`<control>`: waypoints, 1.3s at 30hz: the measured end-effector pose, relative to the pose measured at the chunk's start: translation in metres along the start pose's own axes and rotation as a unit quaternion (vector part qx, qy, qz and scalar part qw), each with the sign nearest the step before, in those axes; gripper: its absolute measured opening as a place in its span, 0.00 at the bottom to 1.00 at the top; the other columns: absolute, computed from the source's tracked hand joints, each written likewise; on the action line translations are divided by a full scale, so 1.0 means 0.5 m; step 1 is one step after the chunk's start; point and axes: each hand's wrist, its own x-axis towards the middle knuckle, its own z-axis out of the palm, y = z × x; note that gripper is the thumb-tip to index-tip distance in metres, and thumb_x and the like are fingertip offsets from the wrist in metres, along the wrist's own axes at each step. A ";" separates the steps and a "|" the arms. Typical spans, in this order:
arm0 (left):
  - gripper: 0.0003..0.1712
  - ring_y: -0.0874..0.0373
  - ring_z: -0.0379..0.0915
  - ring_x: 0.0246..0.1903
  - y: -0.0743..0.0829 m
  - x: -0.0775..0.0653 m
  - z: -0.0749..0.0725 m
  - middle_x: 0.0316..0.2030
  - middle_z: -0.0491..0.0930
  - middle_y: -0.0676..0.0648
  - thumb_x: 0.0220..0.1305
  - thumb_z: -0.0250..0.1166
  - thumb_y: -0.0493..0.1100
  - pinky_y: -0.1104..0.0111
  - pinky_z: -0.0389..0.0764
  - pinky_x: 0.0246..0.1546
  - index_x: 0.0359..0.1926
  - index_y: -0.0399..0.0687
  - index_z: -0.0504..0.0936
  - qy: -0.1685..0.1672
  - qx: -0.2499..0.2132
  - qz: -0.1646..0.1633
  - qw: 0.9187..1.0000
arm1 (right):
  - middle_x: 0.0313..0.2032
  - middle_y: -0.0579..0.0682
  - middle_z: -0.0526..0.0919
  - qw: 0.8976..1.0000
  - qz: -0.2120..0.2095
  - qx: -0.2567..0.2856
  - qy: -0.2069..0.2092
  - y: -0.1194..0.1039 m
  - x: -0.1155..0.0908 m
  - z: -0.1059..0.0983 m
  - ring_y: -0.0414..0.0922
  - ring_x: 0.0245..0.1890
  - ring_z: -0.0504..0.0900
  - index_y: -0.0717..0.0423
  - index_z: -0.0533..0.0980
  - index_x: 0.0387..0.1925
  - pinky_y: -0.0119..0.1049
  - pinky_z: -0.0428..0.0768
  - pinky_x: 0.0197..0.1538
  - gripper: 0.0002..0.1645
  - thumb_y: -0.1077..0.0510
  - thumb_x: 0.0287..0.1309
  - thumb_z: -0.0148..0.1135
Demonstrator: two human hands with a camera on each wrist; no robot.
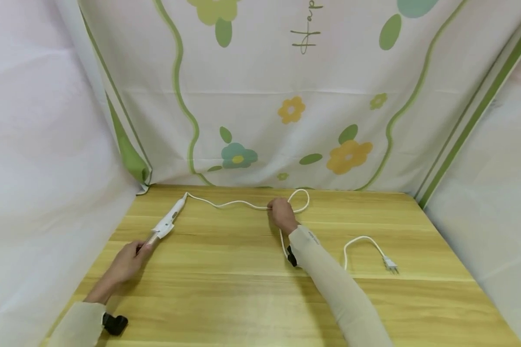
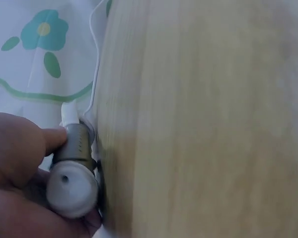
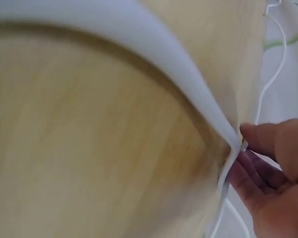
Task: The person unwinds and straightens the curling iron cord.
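Observation:
A curling iron (image 1: pixel 165 225) with a white handle and a metal barrel slants across the left side of the wooden table. My left hand (image 1: pixel 128 262) grips it by the barrel end, thumb on one side and fingers round the other; its pale round tip cap (image 2: pixel 72 191) faces the left wrist camera. From the handle's far end a white cord (image 1: pixel 239 203) runs right along the back of the table. My right hand (image 1: pixel 282 214) pinches this cord between thumb and fingers, as the right wrist view shows. A small loop of cord lies just beyond that hand.
A two-pin plug (image 1: pixel 390 263) lies at the right of the wooden table (image 1: pixel 226 299), the cord behind it passing under my right forearm. A flowered white cloth (image 1: pixel 260 130) hangs along the table's back edge, and pale cloth hangs at both sides.

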 end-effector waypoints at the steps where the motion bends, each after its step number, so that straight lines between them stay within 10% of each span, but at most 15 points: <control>1: 0.30 0.50 0.73 0.33 0.000 0.003 0.001 0.38 0.77 0.32 0.80 0.45 0.48 0.62 0.73 0.31 0.56 0.16 0.67 0.001 0.012 0.007 1.000 | 0.49 0.58 0.85 1.000 -0.010 -0.006 -0.013 0.000 -0.004 -0.002 0.53 0.49 0.83 0.60 0.85 0.47 0.42 0.82 0.50 0.12 0.62 0.65 0.62; 8: 0.25 0.53 0.69 0.27 0.009 0.014 0.003 0.30 0.75 0.37 0.78 0.48 0.42 0.64 0.70 0.26 0.52 0.14 0.68 0.006 0.046 0.009 0.999 | 0.58 0.63 0.68 0.999 0.018 -0.027 -0.040 -0.005 -0.047 -0.018 0.56 0.52 0.75 0.66 0.68 0.61 0.45 0.79 0.52 0.33 0.63 0.55 0.68; 15: 0.27 0.52 0.69 0.26 0.011 0.014 -0.002 0.29 0.74 0.36 0.78 0.47 0.43 0.63 0.70 0.25 0.52 0.13 0.66 -0.005 0.053 -0.013 0.999 | 0.23 0.52 0.77 0.986 0.104 -0.062 -0.111 0.032 -0.111 -0.076 0.47 0.23 0.76 0.59 0.75 0.24 0.37 0.76 0.25 0.04 0.65 0.53 0.61; 39: 0.32 0.51 0.69 0.25 0.018 0.024 -0.006 0.29 0.74 0.35 0.79 0.43 0.48 0.63 0.70 0.23 0.55 0.12 0.62 -0.027 0.069 -0.055 0.996 | 0.12 0.51 0.81 0.966 0.236 0.040 -0.101 0.365 -0.182 -0.239 0.42 0.12 0.78 0.64 0.81 0.18 0.32 0.76 0.18 0.21 0.59 0.61 0.53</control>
